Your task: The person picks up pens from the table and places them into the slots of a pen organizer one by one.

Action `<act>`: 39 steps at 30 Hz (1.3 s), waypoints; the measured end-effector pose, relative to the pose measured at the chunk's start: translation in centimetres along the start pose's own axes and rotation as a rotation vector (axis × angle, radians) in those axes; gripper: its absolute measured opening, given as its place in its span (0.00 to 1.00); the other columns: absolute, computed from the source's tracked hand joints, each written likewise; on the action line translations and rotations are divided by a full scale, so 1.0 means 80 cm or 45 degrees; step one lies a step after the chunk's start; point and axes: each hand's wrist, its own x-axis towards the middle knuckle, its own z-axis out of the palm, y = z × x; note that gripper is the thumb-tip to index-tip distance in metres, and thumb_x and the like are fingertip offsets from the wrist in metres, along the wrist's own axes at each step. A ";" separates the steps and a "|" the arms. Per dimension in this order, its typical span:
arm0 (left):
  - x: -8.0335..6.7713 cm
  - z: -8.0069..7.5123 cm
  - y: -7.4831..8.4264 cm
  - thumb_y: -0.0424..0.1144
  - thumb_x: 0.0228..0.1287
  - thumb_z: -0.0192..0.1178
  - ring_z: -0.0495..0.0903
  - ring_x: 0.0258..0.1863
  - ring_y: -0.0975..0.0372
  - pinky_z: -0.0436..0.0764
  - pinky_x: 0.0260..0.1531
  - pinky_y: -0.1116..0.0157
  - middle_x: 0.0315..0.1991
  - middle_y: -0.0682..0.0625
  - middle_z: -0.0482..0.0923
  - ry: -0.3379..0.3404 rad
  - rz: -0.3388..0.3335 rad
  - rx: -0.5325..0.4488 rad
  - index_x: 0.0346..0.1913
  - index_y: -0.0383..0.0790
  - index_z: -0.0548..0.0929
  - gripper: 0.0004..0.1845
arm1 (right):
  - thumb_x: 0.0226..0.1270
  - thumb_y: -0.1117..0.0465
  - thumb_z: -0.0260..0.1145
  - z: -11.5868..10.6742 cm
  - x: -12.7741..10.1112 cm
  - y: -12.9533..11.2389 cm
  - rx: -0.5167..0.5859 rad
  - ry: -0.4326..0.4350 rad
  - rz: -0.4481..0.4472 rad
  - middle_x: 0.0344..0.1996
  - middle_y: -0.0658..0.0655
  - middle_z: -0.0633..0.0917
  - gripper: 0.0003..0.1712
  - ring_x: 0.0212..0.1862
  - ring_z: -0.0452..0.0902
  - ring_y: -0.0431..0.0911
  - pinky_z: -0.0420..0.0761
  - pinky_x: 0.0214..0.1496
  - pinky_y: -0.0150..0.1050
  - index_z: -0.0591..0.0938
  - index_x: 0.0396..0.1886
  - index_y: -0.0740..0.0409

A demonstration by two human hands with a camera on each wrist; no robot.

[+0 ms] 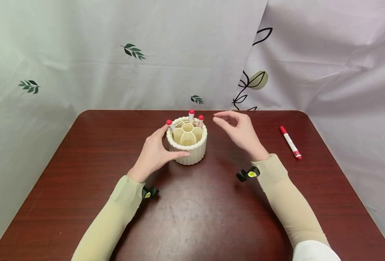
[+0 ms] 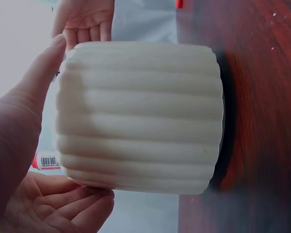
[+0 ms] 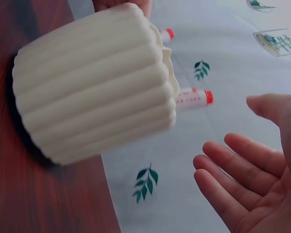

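Note:
A cream ribbed pen holder (image 1: pixel 197 154) with petal-shaped compartments stands upright on the table. My left hand (image 1: pixel 153 152) grips it from the left side, thumb along the near rim and fingers round the far side. Inside stand three red-capped white markers: one at the left (image 1: pixel 170 123), one at the back (image 1: pixel 191 114), one at the right (image 1: pixel 200 121). My right hand (image 1: pixel 239 132) hovers apart, right of the holder, with nothing between its thumb and loosely bent fingers. In the right wrist view, its palm and spread fingers (image 3: pixel 237 170) show bare.
Another red-capped marker (image 1: pixel 290 143) lies on the dark red-brown table (image 1: pixel 192 217), toward its right edge. A pale cloth (image 1: pixel 91 65) with leaf prints hangs behind the table's back edge and along both sides.

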 end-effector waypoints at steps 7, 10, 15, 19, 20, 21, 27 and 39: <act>-0.021 -0.010 0.009 0.72 0.37 0.78 0.68 0.70 0.53 0.68 0.67 0.48 0.73 0.51 0.68 -0.053 -0.043 0.049 0.78 0.42 0.65 0.65 | 0.75 0.51 0.66 -0.029 -0.014 0.015 0.127 0.023 0.035 0.46 0.60 0.88 0.19 0.47 0.86 0.48 0.83 0.55 0.46 0.87 0.54 0.61; -0.030 -0.015 0.013 0.73 0.38 0.76 0.66 0.71 0.55 0.69 0.67 0.49 0.73 0.52 0.67 -0.074 -0.071 0.042 0.78 0.43 0.64 0.65 | 0.77 0.51 0.64 -0.043 -0.020 0.024 0.123 0.045 0.051 0.47 0.62 0.88 0.20 0.49 0.86 0.53 0.83 0.55 0.45 0.86 0.55 0.62; -0.038 -0.018 0.017 0.70 0.41 0.77 0.69 0.69 0.56 0.71 0.65 0.50 0.69 0.51 0.72 -0.033 -0.059 0.031 0.74 0.42 0.69 0.59 | 0.77 0.51 0.64 -0.065 -0.030 0.034 0.083 0.080 0.092 0.48 0.64 0.88 0.20 0.50 0.85 0.54 0.83 0.55 0.42 0.86 0.56 0.62; -0.036 -0.017 0.014 0.62 0.43 0.81 0.73 0.65 0.54 0.73 0.63 0.50 0.65 0.49 0.76 0.050 -0.010 0.025 0.70 0.41 0.73 0.52 | 0.75 0.52 0.66 -0.078 -0.037 0.041 0.049 0.105 0.136 0.48 0.64 0.88 0.21 0.48 0.86 0.46 0.83 0.53 0.36 0.85 0.57 0.61; -0.034 -0.016 0.012 0.60 0.44 0.82 0.73 0.65 0.53 0.73 0.62 0.50 0.64 0.49 0.76 0.067 0.005 0.023 0.70 0.41 0.73 0.51 | 0.75 0.52 0.67 -0.081 -0.038 0.042 0.044 0.114 0.141 0.48 0.64 0.87 0.20 0.47 0.86 0.44 0.83 0.52 0.34 0.85 0.57 0.61; -0.031 -0.015 0.011 0.58 0.44 0.82 0.73 0.64 0.53 0.73 0.62 0.50 0.64 0.49 0.76 0.078 0.014 0.020 0.69 0.41 0.73 0.50 | 0.74 0.53 0.67 -0.084 -0.040 0.043 0.041 0.121 0.147 0.48 0.65 0.87 0.20 0.46 0.86 0.42 0.83 0.51 0.33 0.85 0.57 0.61; -0.014 -0.009 0.000 0.57 0.47 0.81 0.69 0.68 0.51 0.70 0.65 0.48 0.69 0.44 0.71 0.060 0.002 0.045 0.74 0.38 0.67 0.54 | 0.73 0.53 0.69 -0.111 -0.051 0.051 -0.107 0.195 0.151 0.47 0.62 0.88 0.20 0.43 0.85 0.35 0.83 0.47 0.29 0.86 0.57 0.59; 0.000 0.005 0.001 0.61 0.43 0.81 0.66 0.70 0.53 0.68 0.67 0.50 0.72 0.45 0.67 -0.006 -0.027 -0.005 0.79 0.38 0.61 0.63 | 0.67 0.40 0.71 -0.187 -0.085 0.073 -0.506 0.312 0.334 0.43 0.39 0.88 0.27 0.45 0.77 0.32 0.72 0.42 0.28 0.86 0.59 0.49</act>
